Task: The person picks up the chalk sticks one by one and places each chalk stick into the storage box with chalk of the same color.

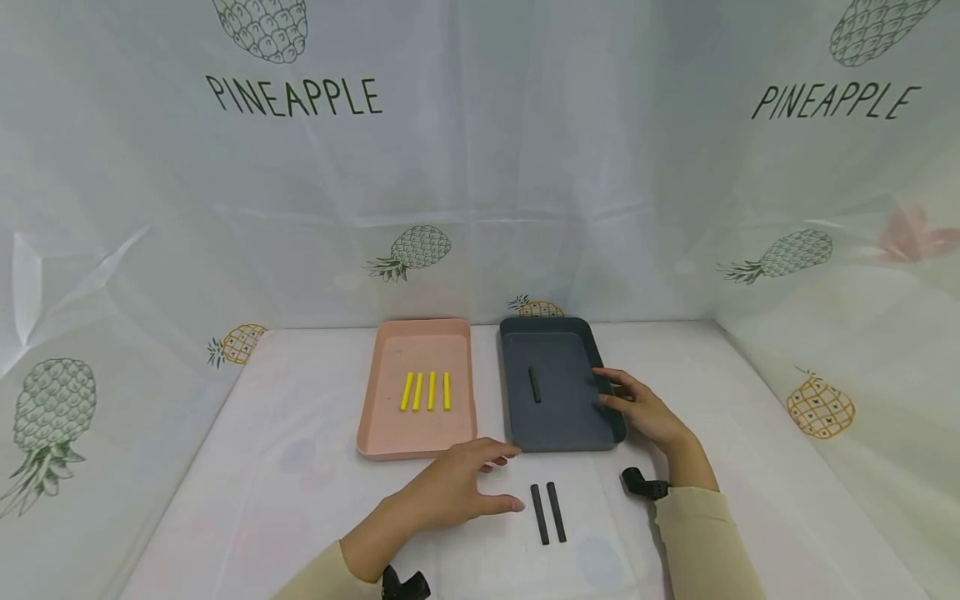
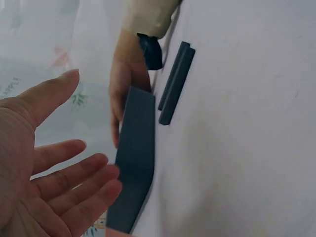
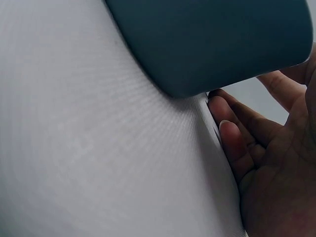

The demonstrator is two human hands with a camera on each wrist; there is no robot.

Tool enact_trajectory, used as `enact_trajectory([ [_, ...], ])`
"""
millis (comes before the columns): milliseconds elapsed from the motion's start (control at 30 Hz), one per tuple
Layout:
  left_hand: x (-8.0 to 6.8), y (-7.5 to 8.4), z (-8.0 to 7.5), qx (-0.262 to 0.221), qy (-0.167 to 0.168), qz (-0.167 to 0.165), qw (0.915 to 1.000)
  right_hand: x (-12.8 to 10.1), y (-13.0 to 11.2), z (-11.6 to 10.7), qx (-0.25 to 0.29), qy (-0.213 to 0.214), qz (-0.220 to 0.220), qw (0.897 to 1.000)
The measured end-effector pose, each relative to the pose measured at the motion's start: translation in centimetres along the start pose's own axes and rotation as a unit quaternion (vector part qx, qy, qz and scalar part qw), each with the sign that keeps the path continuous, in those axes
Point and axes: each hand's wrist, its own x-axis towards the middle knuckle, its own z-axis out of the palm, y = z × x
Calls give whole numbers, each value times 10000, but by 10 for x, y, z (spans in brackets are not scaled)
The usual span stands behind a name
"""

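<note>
My left hand (image 1: 450,492) hovers over the near part of the table, thumb spread from the fingers and nothing in its grasp. Just right of its thumb lie two dark sticks (image 1: 548,513), side by side. My right hand (image 1: 647,412) is at the right side of the dark grey tray (image 1: 566,429), its index finger and thumb reaching over the rim. In the right wrist view, its lower fingers (image 3: 234,140) lie by the tray's outer wall, near the cloth. One dark stick (image 1: 534,384) lies in the grey tray.
A pink tray (image 1: 386,433) stands left of the grey one, with several yellow sticks (image 1: 431,392) lined up in it. White cloth (image 1: 247,467) covers the table. A pineapple-print curtain (image 1: 540,167) encloses the back and sides.
</note>
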Motion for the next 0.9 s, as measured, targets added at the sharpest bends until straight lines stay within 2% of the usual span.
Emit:
enact_trajectory([
  [200,7,0,16,627,40,-147,9979,2,1,1,13,-8,-18,10000],
  [400,11,-2,31,915,-30,-279,9954,1,0,2,19,-1,7,10000],
  [633,14,4,43,1478,-67,-235,9887,1,2,0,41,-26,-46,10000],
  [767,14,7,47,1558,-105,-274,9874,2,2,-1,73,-45,-68,9999],
  [900,14,8,52,1430,-105,-381,9889,3,4,-1,129,-79,-75,9999],
])
